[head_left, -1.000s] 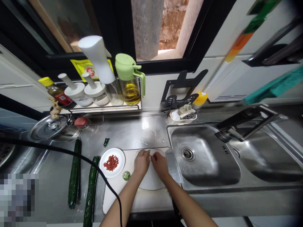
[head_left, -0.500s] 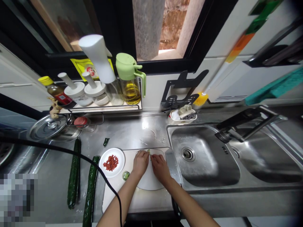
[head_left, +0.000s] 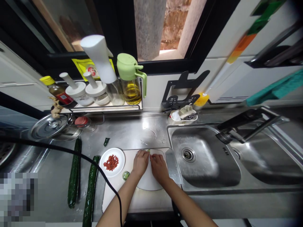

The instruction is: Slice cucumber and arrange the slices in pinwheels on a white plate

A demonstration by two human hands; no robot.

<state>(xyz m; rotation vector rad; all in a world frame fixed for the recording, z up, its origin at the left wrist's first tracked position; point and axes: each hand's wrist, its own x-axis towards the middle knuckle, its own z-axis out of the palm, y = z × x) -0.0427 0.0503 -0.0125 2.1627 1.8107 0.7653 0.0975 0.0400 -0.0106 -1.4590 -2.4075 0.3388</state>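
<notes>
You wore the only camera on your head, and it looked forward and down over the steel surface (head_left: 127, 132). It stood fairly near your left grip (head_left: 141, 164) and right grip (head_left: 159, 168), just below mid-view, and reached wide, to the sink (head_left: 205, 157) at right and the window (head_left: 115, 28) above.

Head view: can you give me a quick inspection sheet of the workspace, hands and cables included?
Surface: stainless steel counter, wet-looking marks behind the off-white rectangular cutting board.
Job's things: small pale-green piece between left hand and right hand; white dark-edged plate beneath.
Clutter: round white plate of chopped red bits; two long dark-green cucumbers, left.
Hands: close together, grip unclear.
Cables: thin black cord crosses in front of the left forearm.
Surroundings: twin-bowl steel sink, right; black-framed window, ahead.
</notes>
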